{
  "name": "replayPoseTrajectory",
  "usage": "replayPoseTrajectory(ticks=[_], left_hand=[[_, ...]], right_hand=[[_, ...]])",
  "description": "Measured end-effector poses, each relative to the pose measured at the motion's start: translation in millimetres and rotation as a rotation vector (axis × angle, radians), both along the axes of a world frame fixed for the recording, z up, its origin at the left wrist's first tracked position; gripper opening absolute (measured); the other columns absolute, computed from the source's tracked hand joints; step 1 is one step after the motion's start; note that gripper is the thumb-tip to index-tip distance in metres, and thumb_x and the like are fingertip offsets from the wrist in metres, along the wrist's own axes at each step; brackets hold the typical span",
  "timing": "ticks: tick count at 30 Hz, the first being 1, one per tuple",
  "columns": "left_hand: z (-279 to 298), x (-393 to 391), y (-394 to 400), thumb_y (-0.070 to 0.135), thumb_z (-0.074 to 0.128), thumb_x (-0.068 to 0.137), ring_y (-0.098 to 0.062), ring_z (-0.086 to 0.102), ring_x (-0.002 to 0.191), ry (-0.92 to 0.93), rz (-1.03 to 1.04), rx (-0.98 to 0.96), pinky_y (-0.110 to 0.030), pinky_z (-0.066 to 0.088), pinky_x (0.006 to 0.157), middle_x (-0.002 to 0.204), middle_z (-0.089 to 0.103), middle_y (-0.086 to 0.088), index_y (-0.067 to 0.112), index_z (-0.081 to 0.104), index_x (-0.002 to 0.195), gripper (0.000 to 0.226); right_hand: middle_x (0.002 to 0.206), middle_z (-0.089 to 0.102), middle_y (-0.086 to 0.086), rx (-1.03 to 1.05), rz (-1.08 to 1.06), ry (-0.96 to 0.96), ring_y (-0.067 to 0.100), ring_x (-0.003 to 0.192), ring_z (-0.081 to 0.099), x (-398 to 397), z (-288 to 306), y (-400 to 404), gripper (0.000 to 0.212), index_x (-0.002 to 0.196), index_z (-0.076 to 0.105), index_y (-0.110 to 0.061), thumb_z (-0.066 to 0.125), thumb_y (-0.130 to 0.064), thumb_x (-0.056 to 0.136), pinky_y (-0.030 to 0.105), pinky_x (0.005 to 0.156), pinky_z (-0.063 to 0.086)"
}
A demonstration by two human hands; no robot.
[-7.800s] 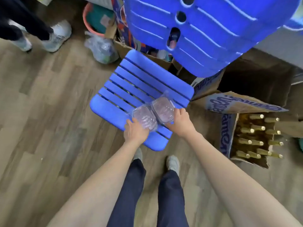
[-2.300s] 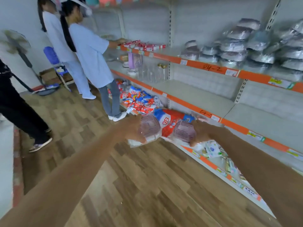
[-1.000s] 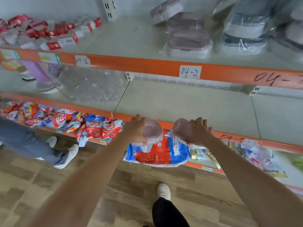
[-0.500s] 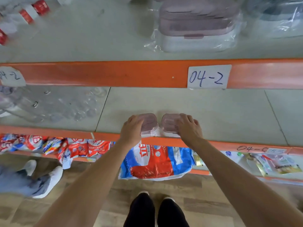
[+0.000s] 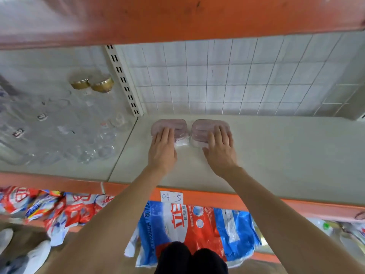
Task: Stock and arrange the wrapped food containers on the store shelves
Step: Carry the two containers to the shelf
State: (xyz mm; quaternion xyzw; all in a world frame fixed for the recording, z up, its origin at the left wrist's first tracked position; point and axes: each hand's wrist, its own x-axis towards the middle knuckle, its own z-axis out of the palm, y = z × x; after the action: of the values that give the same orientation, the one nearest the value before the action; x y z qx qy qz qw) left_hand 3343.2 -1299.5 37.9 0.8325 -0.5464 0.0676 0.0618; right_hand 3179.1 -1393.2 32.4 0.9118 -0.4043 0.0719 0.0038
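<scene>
Two wrapped containers sit side by side on the shelf [image 5: 276, 159], pushed deep toward its tiled back wall [image 5: 237, 76]. The left container [image 5: 173, 124] and the right container [image 5: 205, 125] are pink-lidded, rounded squares, just beside each other with a bunch of clear wrap showing between their near edges. Both stand flat on the shelf, just in front of the back wall and just right of the slotted upright [image 5: 124, 80].

The left hand [image 5: 163, 149] lies on the left container's lid with fingers straight and close together, pressing rather than gripping. The right hand [image 5: 220, 150] does the same on the right container, fingers flat and slightly spread, thumb off to the near side on the shelf. Neither hand curls round anything.

As for progress, these two containers look placed: they rest on the shelf, squared to each other. What may remain for this pair is a last nudge and letting go. The shelf to the right of them is bare, so much stocking seems to be left if this row is to be filled.

Left of the upright, the next bay holds clear glassware [image 5: 65, 135] and two gold-lidded jars [image 5: 92, 85]. On the shelf's orange front edge, a label [image 5: 171, 197] reads 04-5. Below it lie red and blue bags [image 5: 189, 224]. Another orange shelf edge [image 5: 177, 16] runs overhead.
</scene>
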Motion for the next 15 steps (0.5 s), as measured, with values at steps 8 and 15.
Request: replayPoseTrajectory(ticks=[8,15], left_hand=[[20.8,7.5,11.9,0.017,0.053,0.087,-0.027,0.027,0.136,0.004,-0.119,0.061,-0.034,0.026,0.107,0.147,0.028,-0.012,0.004,0.027,0.143,0.063],[58.2,-34.0,54.8,0.020,0.045,0.090,-0.020,0.054,0.098,-0.009,-0.310,0.205,-0.030,0.042,0.068,0.106,0.054,-0.004,0.010,0.057,0.108,0.024]], right_hand=[[0.156,0.006,0.015,0.014,0.009,0.095,0.028,0.144,0.003,0.8,13.5,1.2,0.063,0.147,0.014,-0.005,0.039,-0.036,0.097,0.046,0.115,-0.003],[0.117,0.054,0.008,0.078,0.064,0.053,0.026,0.111,0.048,-28.2,35.4,51.9,0.028,0.115,0.052,-0.009,0.043,-0.015,0.089,0.034,0.086,0.036]])
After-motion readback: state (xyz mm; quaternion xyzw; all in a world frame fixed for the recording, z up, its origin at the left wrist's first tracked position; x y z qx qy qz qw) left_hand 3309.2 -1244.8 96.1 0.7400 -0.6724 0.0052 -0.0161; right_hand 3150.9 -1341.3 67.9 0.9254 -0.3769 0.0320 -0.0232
